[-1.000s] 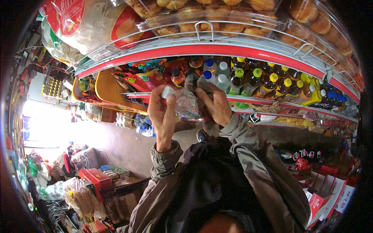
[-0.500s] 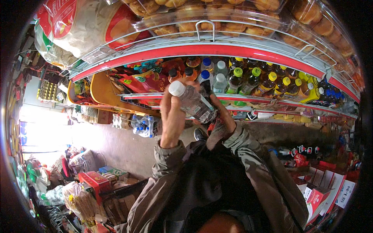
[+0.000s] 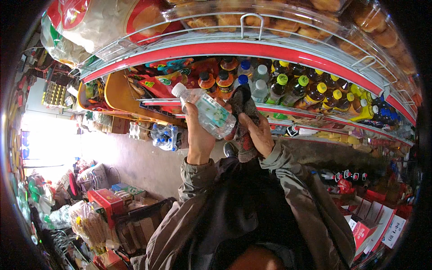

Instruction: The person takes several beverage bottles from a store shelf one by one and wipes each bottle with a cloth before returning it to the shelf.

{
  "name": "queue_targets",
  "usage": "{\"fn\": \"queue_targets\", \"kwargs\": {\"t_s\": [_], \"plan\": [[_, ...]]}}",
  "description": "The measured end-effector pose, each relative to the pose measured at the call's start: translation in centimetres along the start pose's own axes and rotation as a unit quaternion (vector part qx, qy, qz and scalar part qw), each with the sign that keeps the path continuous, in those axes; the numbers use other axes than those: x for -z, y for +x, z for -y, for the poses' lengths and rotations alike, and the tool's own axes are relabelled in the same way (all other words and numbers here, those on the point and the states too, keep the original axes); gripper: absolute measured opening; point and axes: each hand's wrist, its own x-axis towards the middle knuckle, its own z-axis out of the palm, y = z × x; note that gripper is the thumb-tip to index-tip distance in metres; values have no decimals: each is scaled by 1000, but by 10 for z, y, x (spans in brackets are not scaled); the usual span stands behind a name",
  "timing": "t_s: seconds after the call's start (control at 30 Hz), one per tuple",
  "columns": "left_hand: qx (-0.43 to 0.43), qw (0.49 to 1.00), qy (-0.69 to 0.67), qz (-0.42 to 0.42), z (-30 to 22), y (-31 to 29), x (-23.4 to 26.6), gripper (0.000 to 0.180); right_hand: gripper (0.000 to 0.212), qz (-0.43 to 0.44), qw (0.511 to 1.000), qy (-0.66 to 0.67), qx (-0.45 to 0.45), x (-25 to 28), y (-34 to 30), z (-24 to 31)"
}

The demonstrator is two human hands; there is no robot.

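A clear plastic bottle (image 3: pixel 209 113) with a white cap and a pale green label is tilted in front of the shelf, its cap to the upper left. My left hand (image 3: pixel 199 140) is closed round it. Beside its lower end, my right hand (image 3: pixel 259 135) grips a dark grey cloth (image 3: pixel 245 105), which hangs down below the fingers. The cloth is close against the bottle; whether they touch is hard to tell. Just behind stand bottles with orange-and-dark labels (image 3: pixel 224 82), a blue-capped bottle (image 3: pixel 243 80) and a white-capped clear bottle (image 3: pixel 260 90).
Above is a red-edged shelf (image 3: pixel 216 50) with a wire rail and clear boxes of baked goods (image 3: pixel 234 22). Yellow-capped dark bottles (image 3: pixel 316 93) stand to the right. A yellow bin (image 3: pixel 119 93) is at the left. Lower down lie a red box (image 3: pixel 106 201) and cartons (image 3: pixel 365 230).
The bottle has turned so its green label shows, and its cap has moved left and up. My right hand with the cloth has shifted from the bottle's base to beside it, the cloth now upright.
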Motion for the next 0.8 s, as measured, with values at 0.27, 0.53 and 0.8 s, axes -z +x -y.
{"fn": "queue_targets", "kwargs": {"t_s": [0.27,0.53,0.8], "plan": [[62,994,-85,18,-14,-9,12,75,49,-68,997,-43,8,-5,-2,30],[98,975,191,56,19,-47,21,78,43,12,940,-215,265,-54,32,72],[48,916,374,135,4,-53,19,86,39,299,949,-82,-61,-31,56,91]]}}
